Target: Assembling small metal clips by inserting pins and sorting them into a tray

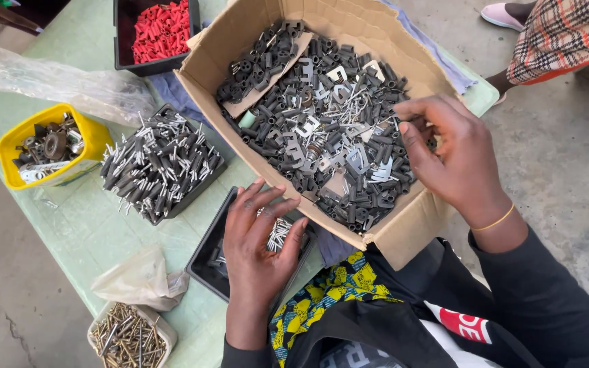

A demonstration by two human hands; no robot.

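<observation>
My right hand (pixel 452 151) reaches into a cardboard box (pixel 403 232) of several dark grey sleeves and silver metal brackets (pixel 328 129), its fingers bent over the parts at the box's right side; whether it holds one I cannot tell. My left hand (pixel 257 242) rests with spread fingers over a black tray (pixel 206 262) near me, touching a small bunch of silver pins (pixel 279 233). A cardboard flap inside the box sets off a pile of black parts (pixel 260 58).
On the pale green table (pixel 90 232) stand a black tray of pinned grey sleeves (pixel 160 163), a yellow tub of mixed metal bits (pixel 46 146), a black bin of red plugs (pixel 160 28), a tub of brass screws (pixel 127 339) and plastic bags (pixel 49 78). Another person's leg (pixel 560 34) is at top right.
</observation>
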